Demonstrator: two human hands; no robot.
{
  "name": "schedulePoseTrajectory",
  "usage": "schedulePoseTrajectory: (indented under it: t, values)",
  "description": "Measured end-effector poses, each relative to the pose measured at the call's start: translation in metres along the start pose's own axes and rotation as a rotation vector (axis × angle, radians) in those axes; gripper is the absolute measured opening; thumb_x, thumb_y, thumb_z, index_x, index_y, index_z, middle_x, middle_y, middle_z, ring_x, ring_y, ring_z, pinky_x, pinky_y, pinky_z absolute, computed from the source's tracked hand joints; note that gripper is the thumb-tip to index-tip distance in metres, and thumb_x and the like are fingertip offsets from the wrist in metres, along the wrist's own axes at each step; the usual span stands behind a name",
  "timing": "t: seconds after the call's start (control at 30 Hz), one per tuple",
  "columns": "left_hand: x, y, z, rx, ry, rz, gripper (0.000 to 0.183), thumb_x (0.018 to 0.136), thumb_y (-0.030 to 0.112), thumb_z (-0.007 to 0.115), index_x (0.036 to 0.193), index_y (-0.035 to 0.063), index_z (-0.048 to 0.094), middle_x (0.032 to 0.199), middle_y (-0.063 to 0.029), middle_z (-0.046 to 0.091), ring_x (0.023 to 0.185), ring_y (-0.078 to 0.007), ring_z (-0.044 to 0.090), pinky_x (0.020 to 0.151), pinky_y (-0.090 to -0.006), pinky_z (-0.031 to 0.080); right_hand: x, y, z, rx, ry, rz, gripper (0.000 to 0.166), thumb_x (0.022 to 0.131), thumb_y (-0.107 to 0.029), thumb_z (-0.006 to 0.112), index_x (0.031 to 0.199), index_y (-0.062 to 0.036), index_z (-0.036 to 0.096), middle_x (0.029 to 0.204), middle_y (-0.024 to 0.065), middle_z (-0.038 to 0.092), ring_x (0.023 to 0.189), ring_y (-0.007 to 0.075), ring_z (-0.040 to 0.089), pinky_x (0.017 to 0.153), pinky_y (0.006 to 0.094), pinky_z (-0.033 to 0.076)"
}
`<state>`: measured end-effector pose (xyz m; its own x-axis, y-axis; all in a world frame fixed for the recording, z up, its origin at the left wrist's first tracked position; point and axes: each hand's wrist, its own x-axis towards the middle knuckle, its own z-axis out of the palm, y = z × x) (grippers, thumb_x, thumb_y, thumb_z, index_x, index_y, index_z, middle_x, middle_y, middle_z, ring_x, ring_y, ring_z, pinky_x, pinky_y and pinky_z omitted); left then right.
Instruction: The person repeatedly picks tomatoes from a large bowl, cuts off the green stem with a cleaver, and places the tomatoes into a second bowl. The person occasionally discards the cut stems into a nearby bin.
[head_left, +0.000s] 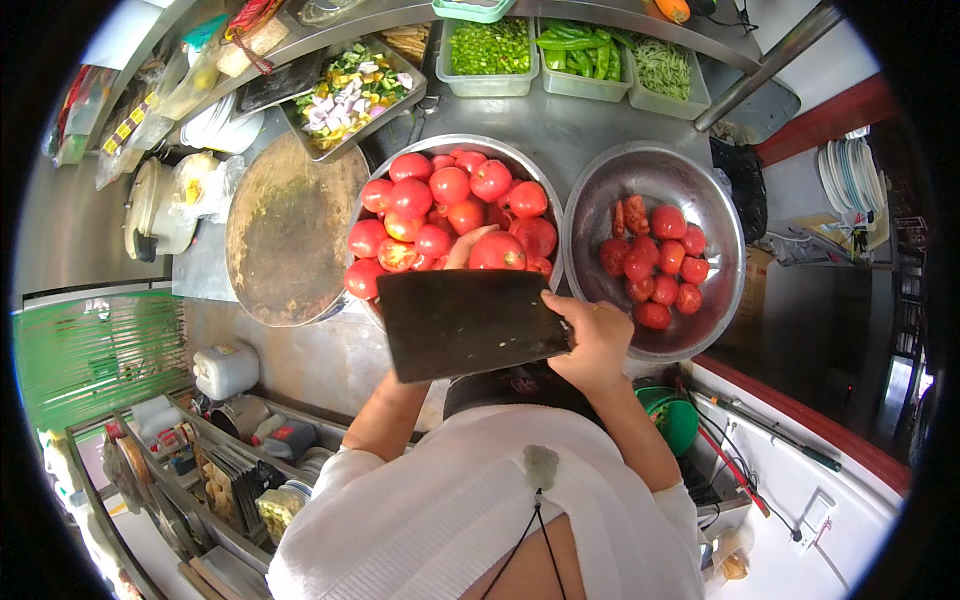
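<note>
My right hand (596, 337) grips a cleaver (472, 322) by its handle end, with the broad dark blade lying level in front of me over the near rim of a metal bowl (559, 217). That bowl is heaped with whole red tomatoes (410, 198). My left hand (466, 246) is mostly hidden behind the blade; a finger shows against a large tomato (497, 251), which it appears to hold. To the right, a second metal bowl (585, 300) contains several peeled-looking tomatoes (655, 261). A cut tomato face (396, 255) shows in the left bowl.
A round wooden chopping block (289, 232) stands left of the tomatoes. Behind it lies a metal tray (330, 154) of chopped vegetables. Plastic tubs of chopped green vegetables (489, 49), green peppers (581, 52) and shreds (662, 71) line the back. A metal post (769, 67) rises at the back right.
</note>
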<state>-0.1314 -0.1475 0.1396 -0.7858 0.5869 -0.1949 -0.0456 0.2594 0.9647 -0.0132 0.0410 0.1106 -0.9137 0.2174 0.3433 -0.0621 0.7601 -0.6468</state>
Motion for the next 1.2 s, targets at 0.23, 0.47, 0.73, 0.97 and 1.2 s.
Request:
schedulePoseTrajectory:
  t: [0.23,0.47,0.73,0.97,1.2]
  values:
    - [0.0,-0.013,0.007,-0.2,0.0,0.038,0.051,0.102,0.019,0.055,0.148,0.0048,0.041,0.131,-0.0095,0.058,0.111,-0.0176,0.061,0.096,-0.0298,0.051,-0.003,-0.001,0.01,0.036,-0.04,-0.071,0.056,0.052,-0.018,0.074,0.107,-0.018,0.074,0.066,-0.0038,0.063,0.059,0.0194,0.064,0.057,0.0367,0.042]
    - [0.003,-0.05,0.001,-0.597,-0.065,-0.007,0.05,0.104,0.022,0.051,0.149,0.004,0.04,0.134,-0.0102,0.057,0.116,-0.0185,0.06,0.1,-0.0319,0.05,-0.003,0.004,0.01,-0.09,0.036,-0.102,0.049,0.058,-0.025,0.078,0.106,-0.0179,0.074,0.067,-0.0031,0.064,0.057,0.0206,0.062,0.056,0.0371,0.042]
    - [-0.013,-0.088,-0.012,-0.848,-0.073,-0.094,0.047,0.105,0.023,0.049,0.147,0.0026,0.042,0.133,-0.0109,0.058,0.118,-0.0193,0.059,0.102,-0.0334,0.05,-0.008,0.022,0.021,-0.116,0.086,-0.093,0.05,0.058,-0.021,0.075,0.108,-0.0172,0.072,0.07,-0.0024,0.067,0.059,0.022,0.062,0.056,0.04,0.041]
    - [-0.021,-0.047,-0.022,-0.81,-0.008,-0.149,0.049,0.088,0.013,0.073,0.132,-0.0023,0.056,0.119,-0.0115,0.067,0.104,-0.0208,0.069,0.09,-0.0337,0.058,-0.009,0.048,0.028,-0.18,-0.026,0.036,0.051,0.058,-0.014,0.076,0.109,-0.0143,0.071,0.074,0.0059,0.069,0.066,0.0305,0.066,0.062,0.0448,0.049]
    - [-0.044,-0.063,-0.034,-1.427,-0.15,-0.176,0.081,0.093,0.053,0.064,0.148,-0.0009,0.037,0.133,-0.0301,0.056,0.1,-0.0294,0.068,0.085,-0.0377,0.06,-0.012,0.041,0.009,0.061,-0.108,0.463,0.021,0.079,-0.015,0.075,0.099,-0.0089,0.073,0.08,0.0127,0.072,0.073,0.0286,0.072,0.069,0.0367,0.055]
